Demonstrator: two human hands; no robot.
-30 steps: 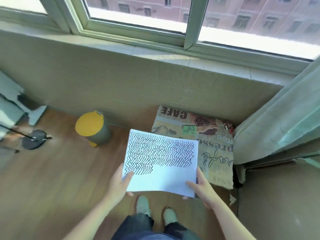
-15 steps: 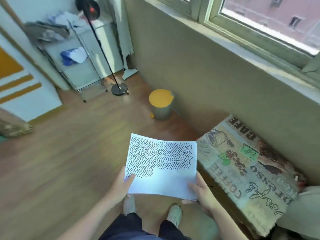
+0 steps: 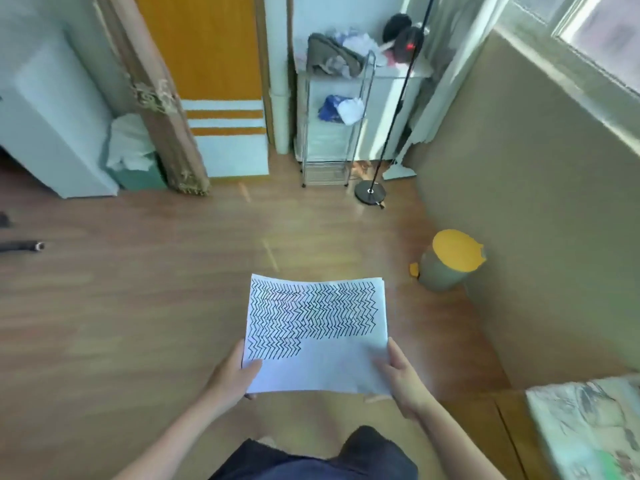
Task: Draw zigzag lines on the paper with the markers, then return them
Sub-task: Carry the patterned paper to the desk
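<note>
While both hands hold it up over the wood floor (image 3: 138, 306), the paper (image 3: 317, 336) is mostly filled with black zigzags, so the drawing looks nearly done. The left hand (image 3: 233, 375) and right hand (image 3: 403, 379) pinch its bottom corners, fingers clamped on it. No markers show. Farther off stands a yellow-lidded bin (image 3: 450, 259).
</note>
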